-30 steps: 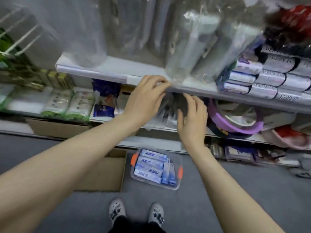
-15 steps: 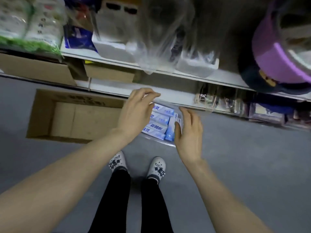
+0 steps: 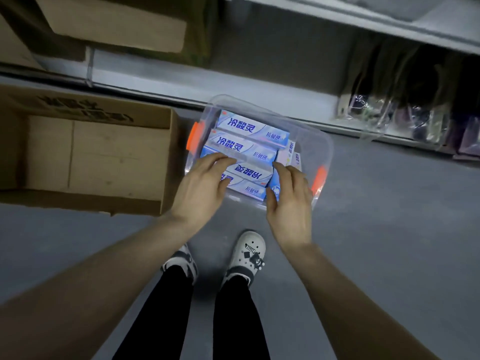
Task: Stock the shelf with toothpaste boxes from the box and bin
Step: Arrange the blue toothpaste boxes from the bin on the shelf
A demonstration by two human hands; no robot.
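Left hand (image 3: 200, 188) and right hand (image 3: 291, 203) hide bin's (image 3: 327, 149) near toothpaste boxes (image 3: 246, 146).

My left hand (image 3: 205, 185) and right hand (image 3: 289, 203) are no longer at the edge of the upper shelf, where they were a second ago. They come down to the clear plastic bin (image 3: 329, 152) on the floor. My left fingers (image 3: 220, 160) now lie across the toothpaste boxes (image 3: 249, 127) on the bin's left side. My right fingers (image 3: 282, 169) reach the right ends of the nearer boxes. My head tips down too. The stocked upper shelves drop out of view, and the bin, the cardboard box (image 3: 98, 152) beside it and my shoes (image 3: 249, 252) show much nearer than before.
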